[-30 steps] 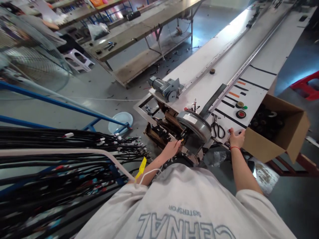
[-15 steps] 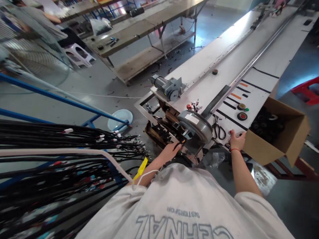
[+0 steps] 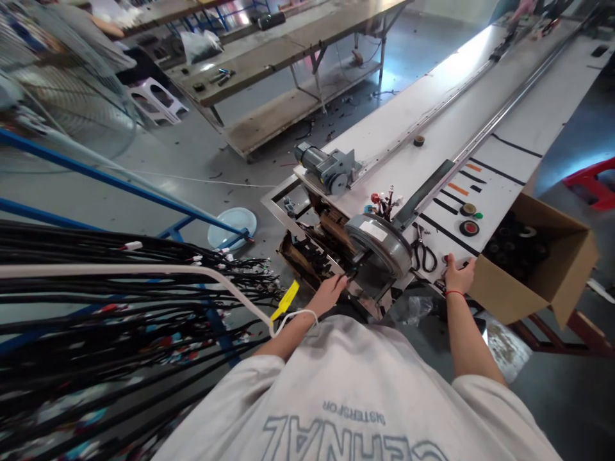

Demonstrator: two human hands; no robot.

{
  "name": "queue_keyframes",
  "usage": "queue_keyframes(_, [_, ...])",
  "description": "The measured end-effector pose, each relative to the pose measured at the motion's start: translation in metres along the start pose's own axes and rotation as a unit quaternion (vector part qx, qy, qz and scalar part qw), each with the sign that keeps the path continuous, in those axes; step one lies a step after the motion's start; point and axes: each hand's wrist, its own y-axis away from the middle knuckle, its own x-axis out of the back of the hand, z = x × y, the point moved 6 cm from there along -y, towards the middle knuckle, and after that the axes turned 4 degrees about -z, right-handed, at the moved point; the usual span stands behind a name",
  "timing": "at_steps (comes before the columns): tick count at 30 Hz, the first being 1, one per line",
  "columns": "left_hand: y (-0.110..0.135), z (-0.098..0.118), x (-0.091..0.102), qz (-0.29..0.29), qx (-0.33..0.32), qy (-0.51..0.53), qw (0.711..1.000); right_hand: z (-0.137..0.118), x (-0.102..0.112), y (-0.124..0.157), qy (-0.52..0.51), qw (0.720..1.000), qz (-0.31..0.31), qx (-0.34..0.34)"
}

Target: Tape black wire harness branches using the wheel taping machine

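Note:
My left hand (image 3: 329, 294) reaches under the near end of the long white bench (image 3: 432, 134). Its fingers pinch a thin black cable (image 3: 346, 275) beside the round grey motor drum (image 3: 380, 242). My right hand (image 3: 459, 275) rests on the bench's front edge, fingers curled over the rim beside the black scissors (image 3: 423, 253). A bunch of small coloured connectors (image 3: 383, 203) sticks up behind the drum.
An open cardboard box (image 3: 542, 282) of black rolls stands right of my right hand. A rack of black cable harnesses (image 3: 120, 307) fills the left. A grey geared motor (image 3: 327, 168), red and green buttons (image 3: 467, 218), a blue dish (image 3: 233, 225) on the floor.
The view has shifted slightly. My left hand has stayed at the cable by the drum, and my right hand has kept its place on the bench edge.

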Motion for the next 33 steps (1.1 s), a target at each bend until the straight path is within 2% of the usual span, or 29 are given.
queue_keyframes(4, [-0.014,-0.009,-0.008,-0.031,0.062,0.112,0.991,0.0,0.001,0.002,-0.007,1.0,0.009,-0.002])
queue_keyframes(8, [-0.022,-0.011,-0.021,-0.088,0.112,0.227,0.963,-0.003,0.002,0.004,-0.006,1.0,0.013,0.0])
queue_keyframes(15, [-0.026,-0.02,-0.02,-0.064,0.206,0.338,0.916,-0.002,0.001,0.003,-0.003,1.0,0.01,-0.008])
queue_keyframes(20, [-0.04,-0.022,-0.007,0.043,0.192,0.386,0.902,0.0,0.001,0.002,-0.001,1.0,0.012,-0.004])
queue_keyframes(23, [-0.053,-0.016,0.0,0.084,0.17,0.378,0.906,-0.001,0.0,0.002,0.001,1.0,0.009,-0.009])
queue_keyframes(26, [-0.062,-0.015,0.005,0.114,0.176,0.358,0.91,-0.001,0.001,0.003,0.007,1.0,0.009,-0.017])
queue_keyframes(30, [-0.065,-0.015,0.005,0.105,0.172,0.375,0.905,-0.001,0.0,0.001,0.009,1.0,0.009,-0.012])
queue_keyframes(33, [-0.058,-0.017,0.0,0.044,0.153,0.361,0.919,0.001,-0.002,-0.002,0.005,1.0,0.006,0.0])
